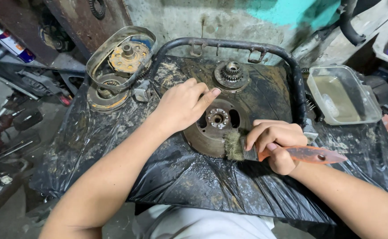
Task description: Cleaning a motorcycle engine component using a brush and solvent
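Note:
A rusty round metal disc point(211, 132) with a bolted hub lies on black plastic sheeting point(189, 177) in front of me. My left hand point(183, 106) rests on the disc's left edge, fingers spread over it. My right hand point(276, 141) grips a paintbrush point(291, 153) with an orange handle. Its dirty bristles touch the disc's lower right rim.
A small gear part point(232, 74) sits behind the disc. A metal cover with rusty round parts point(118, 62) lies at the back left. A clear plastic tub point(342, 95) of murky liquid stands at the right. A black tube rail point(242, 45) curves around the back. Spray cans point(8, 42) stand far left.

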